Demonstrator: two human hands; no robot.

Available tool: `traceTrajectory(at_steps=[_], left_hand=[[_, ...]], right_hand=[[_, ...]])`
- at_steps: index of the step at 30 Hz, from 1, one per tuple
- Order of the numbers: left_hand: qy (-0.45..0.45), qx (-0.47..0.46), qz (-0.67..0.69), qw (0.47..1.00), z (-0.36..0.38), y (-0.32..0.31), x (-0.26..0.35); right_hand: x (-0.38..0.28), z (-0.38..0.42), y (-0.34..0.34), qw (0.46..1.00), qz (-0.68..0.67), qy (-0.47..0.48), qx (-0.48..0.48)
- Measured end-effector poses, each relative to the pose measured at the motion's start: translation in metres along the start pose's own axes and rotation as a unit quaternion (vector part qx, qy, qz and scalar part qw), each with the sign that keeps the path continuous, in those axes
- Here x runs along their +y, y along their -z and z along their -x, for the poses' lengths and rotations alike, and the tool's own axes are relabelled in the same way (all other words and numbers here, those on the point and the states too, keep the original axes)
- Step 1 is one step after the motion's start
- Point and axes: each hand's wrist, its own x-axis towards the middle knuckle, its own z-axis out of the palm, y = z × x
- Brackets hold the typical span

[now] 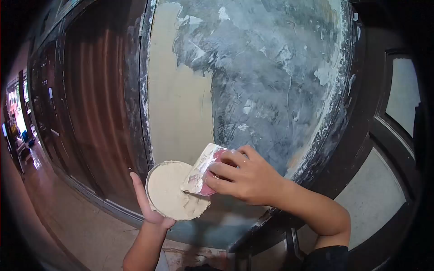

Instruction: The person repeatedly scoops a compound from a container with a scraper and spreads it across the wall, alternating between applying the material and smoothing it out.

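My left hand [150, 205] holds a round tub [150, 192] from below and the left side, its thumb up along the rim. Cream-coloured paste [171, 189] fills the tub nearly to its edge. Pinched between the fingers and thumb of my right hand [239, 175] is a scraper [203, 169] with a red grip and a paste-smeared blade. The blade's lower corner dips into the paste at the tub's right side. In front stands a blue-grey wall panel [257, 90], with a smooth cream coat [181, 113] down its left part.
Dark wooden panelling [95, 99] runs along the left. On the right is a dark frame with pale panels [370, 194]. Tiled floor [99, 230] lies at the lower left, and a bright opening [18, 108] shows at the far left.
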Motion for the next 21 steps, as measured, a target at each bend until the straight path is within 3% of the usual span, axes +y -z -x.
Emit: traceTrajectory(at_steps=[1, 8, 14, 17, 21], left_hand=[[0.001, 0.009, 0.002, 1.0, -0.001, 0.001, 0.001], [0.02, -0.009, 0.016, 1.0, -0.018, 0.017, 0.013], [0.022, -0.009, 0.007, 1.0, -0.037, 0.04, 0.04], [0.04, -0.013, -0.004, 0.999, -0.041, 0.05, 0.06], [0.04, -0.028, -0.001, 0.999, -0.039, 0.06, 0.084]], right_hand=[[0.001, -0.003, -0.002, 0.999, 0.012, -0.004, 0.034], [0.015, -0.023, -0.007, 0.995, 0.025, -0.088, 0.025], [0.035, -0.058, -0.014, 0.984, -0.086, -0.157, 0.026], [0.06, -0.087, -0.013, 0.964, -0.136, -0.192, 0.126], [0.101, -0.128, 0.003, 0.942, -0.084, -0.268, 0.182]])
